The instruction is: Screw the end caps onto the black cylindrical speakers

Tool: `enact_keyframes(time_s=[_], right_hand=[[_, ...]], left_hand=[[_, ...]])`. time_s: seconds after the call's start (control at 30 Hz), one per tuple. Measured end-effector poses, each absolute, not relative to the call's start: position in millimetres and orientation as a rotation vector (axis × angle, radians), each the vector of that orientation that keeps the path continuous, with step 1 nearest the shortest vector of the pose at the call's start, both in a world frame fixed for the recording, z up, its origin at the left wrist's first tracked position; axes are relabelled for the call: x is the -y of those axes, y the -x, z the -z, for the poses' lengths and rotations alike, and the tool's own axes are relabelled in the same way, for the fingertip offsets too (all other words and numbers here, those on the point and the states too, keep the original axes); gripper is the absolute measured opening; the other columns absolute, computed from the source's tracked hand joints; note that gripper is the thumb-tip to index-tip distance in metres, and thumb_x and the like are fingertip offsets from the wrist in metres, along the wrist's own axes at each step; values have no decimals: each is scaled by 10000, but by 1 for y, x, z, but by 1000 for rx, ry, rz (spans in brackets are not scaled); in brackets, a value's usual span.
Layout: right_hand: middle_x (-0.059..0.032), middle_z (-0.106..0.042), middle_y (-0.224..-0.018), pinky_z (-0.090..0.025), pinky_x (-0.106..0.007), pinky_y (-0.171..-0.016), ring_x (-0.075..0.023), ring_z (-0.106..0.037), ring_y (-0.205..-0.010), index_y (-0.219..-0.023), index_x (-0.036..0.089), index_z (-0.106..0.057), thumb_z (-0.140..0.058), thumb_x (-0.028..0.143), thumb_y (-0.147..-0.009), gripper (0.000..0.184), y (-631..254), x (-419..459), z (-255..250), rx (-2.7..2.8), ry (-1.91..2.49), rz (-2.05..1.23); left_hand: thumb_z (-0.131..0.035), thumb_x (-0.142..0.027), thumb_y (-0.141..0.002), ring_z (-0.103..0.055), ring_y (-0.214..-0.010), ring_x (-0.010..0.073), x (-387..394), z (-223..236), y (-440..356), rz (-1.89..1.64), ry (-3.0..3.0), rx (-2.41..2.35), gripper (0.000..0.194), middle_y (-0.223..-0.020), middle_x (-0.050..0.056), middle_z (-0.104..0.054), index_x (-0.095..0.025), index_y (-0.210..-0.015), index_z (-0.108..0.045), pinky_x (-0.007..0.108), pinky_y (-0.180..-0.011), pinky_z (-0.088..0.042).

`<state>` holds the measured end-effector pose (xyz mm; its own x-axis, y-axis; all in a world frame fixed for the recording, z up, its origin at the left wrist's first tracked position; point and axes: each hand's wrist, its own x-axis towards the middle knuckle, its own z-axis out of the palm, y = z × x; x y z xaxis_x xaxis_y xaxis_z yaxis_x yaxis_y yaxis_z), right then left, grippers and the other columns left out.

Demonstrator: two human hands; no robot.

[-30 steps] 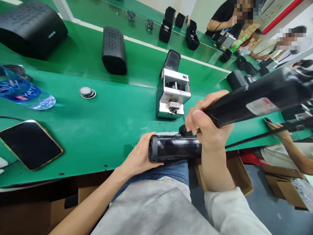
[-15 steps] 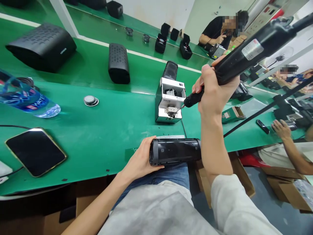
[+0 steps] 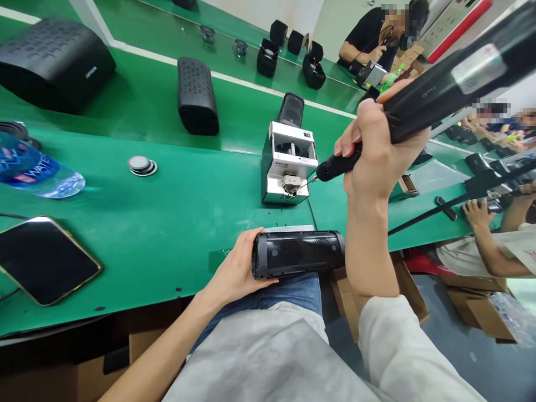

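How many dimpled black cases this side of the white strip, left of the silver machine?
2: a large case at far left, cut by the edge, and a smaller case between it and the silver machine. Others could be hidden behind them.

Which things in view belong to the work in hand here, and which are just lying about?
Seemingly part of the work:
black driver, in the right hand
black cylindrical unit, in the left hand
white-fronted machine, where the driver points

Seemingly just lying about:
phone
water bottle
small round discs
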<state>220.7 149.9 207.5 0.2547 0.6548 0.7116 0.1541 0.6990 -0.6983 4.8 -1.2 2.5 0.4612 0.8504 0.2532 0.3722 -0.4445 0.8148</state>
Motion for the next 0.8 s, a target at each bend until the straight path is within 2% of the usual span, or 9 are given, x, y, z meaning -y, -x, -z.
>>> enact_keyframes(time_s=[0.1, 0.27, 0.43, 0.53, 0.63, 0.7, 0.8], right_hand=[[89, -406, -591, -403, -355, -434, -155, -440, -429, -922, 322, -527, -852, 698, -944, 498, -212, -149, -210, 1321, 711, -306], [107, -435, -607, -316, -355, -373, -117, -363, -385, -942, 321, -539, -841, 807, -889, 575, -206, -163, -207, 1354, 669, -324], [94, -423, -634, -383, -362, -430, -142, -364, -460, -977, 351, -478, -756, 849, -929, 572, -217, -166, -202, 1417, 835, -349], [89, -401, -614, -415, -378, -465, -167, -382, -501, -979, 359, -475, -800, 842, -890, 589, -225, -152, -202, 1403, 888, -441], [96, -385, -581, -392, -372, -424, -152, -353, -457, -930, 349, -528, -910, 745, -830, 559, -235, -129, -211, 1349, 865, -470], [101, -379, -555, -344, -350, -370, -136, -326, -410, -888, 335, -601, -956, 570, -815, 431, -244, -111, -221, 1301, 830, -439], [97, -396, -542, -315, -332, -337, -136, -326, -385, -855, 324, -670, -922, 336, -793, 260, -254, -86, -234, 1265, 819, -434]], left_hand=[[-996, -415, -813, -573, -1501, 448, 1, -2, -5, -877, -2019, -1022, 1158, -1587, 200, -509, -306, -1675, -231, 677, -1238, -536], [-981, -438, -824, -575, -1501, 455, 2, 1, -6, -879, -2025, -1035, 1144, -1589, 210, -500, -291, -1678, -232, 679, -1234, -538], [-980, -443, -824, -566, -1516, 454, 2, 1, -5, -883, -2033, -1044, 1140, -1603, 209, -499, -284, -1678, -242, 672, -1243, -533], [-977, -438, -824, -570, -1517, 453, 1, -1, -5, -889, -2041, -1044, 1132, -1603, 204, -506, -284, -1678, -250, 668, -1241, -535], [-975, -430, -824, -580, -1510, 444, 0, -3, -5, -893, -2035, -1035, 1120, -1599, 191, -519, -297, -1677, -261, 658, -1237, -542], [-973, -431, -825, -584, -1506, 442, 0, -3, -5, -896, -2030, -1033, 1115, -1599, 187, -524, -300, -1677, -265, 654, -1232, -547], [-964, -438, -835, -583, -1503, 442, 0, -3, -5, -890, -2031, -1033, 1103, -1598, 188, -526, -299, -1679, -267, 653, -1223, -555]])
